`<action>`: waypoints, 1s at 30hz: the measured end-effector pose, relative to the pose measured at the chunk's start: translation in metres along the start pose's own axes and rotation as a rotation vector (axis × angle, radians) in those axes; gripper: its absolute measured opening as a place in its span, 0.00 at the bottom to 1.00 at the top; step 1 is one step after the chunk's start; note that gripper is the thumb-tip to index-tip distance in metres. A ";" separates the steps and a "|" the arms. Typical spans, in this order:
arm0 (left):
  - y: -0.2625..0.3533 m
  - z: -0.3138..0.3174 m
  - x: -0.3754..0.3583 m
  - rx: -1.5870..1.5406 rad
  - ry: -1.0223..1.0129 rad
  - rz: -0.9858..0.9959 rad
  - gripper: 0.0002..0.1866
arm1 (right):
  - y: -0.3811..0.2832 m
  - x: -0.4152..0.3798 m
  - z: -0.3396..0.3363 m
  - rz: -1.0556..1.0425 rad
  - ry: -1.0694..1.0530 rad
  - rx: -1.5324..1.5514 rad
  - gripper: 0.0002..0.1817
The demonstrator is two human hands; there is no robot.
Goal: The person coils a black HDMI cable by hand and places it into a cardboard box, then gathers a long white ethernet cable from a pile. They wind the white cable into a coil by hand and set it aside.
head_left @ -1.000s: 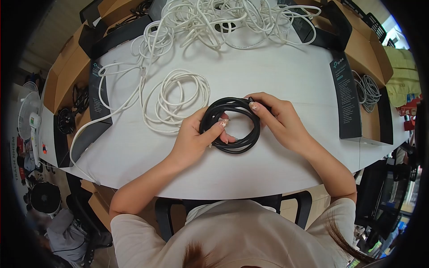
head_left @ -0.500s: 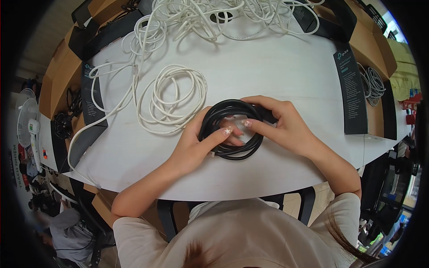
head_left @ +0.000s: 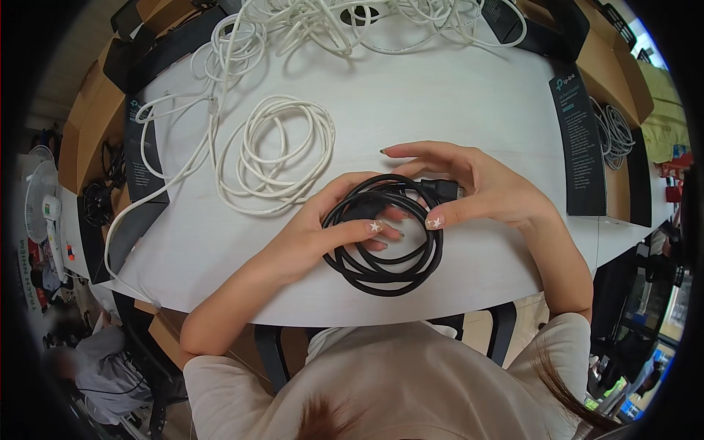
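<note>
A black cable lies coiled in a loose ring on the white table, close to its front edge. My left hand grips the coil's left side, fingers reaching through the ring. My right hand holds the cable's black plug end at the coil's upper right, with the index finger stretched out above the coil. To the left sits a coiled white cable, apart from both hands.
A tangle of white cables covers the table's far side. Black boxes and brown cartons line the right and left edges; one holds a grey cable. A fan and a person are at the left.
The black coil has slid nearer to the front edge and loosened into a wider ring. My right hand has moved from inside the ring to the plug end.
</note>
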State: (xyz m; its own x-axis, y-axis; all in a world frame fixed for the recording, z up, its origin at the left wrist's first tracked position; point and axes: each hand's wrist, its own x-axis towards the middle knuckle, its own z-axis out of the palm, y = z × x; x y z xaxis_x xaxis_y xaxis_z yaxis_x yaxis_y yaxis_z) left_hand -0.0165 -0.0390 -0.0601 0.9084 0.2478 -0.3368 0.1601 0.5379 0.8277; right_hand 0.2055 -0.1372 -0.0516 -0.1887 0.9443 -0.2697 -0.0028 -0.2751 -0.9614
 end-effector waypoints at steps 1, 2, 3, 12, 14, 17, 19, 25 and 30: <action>0.000 0.000 0.000 0.000 -0.001 0.003 0.28 | -0.001 0.000 0.001 0.008 -0.007 0.027 0.46; 0.000 0.000 0.000 -0.012 -0.002 0.002 0.28 | -0.004 -0.001 0.002 0.016 -0.015 0.054 0.46; 0.000 0.001 0.000 -0.024 -0.002 0.001 0.27 | -0.005 -0.002 0.004 0.024 -0.024 0.081 0.47; -0.008 0.005 0.000 0.182 0.107 0.197 0.23 | -0.017 -0.014 0.033 0.027 0.147 -0.292 0.37; -0.009 0.005 -0.001 0.160 0.122 0.268 0.23 | -0.004 -0.008 0.035 -0.148 0.200 -0.315 0.27; -0.004 0.009 -0.004 0.187 0.154 0.364 0.22 | 0.002 -0.003 0.035 -0.275 0.213 -0.222 0.22; -0.005 0.009 -0.004 0.192 0.141 0.404 0.21 | 0.002 -0.003 0.036 -0.315 0.206 -0.188 0.21; -0.006 0.005 -0.003 0.240 0.098 0.515 0.24 | -0.007 -0.004 0.030 -0.242 0.165 0.010 0.22; 0.001 0.006 -0.001 0.129 0.135 0.408 0.30 | 0.000 -0.002 0.033 -0.320 0.237 -0.021 0.22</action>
State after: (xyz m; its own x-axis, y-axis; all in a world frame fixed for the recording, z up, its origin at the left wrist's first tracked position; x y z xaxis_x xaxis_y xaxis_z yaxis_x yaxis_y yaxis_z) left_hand -0.0151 -0.0437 -0.0559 0.8502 0.5261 -0.0194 -0.1463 0.2716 0.9512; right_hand 0.1735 -0.1449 -0.0497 0.0498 0.9979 0.0412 -0.0038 0.0414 -0.9991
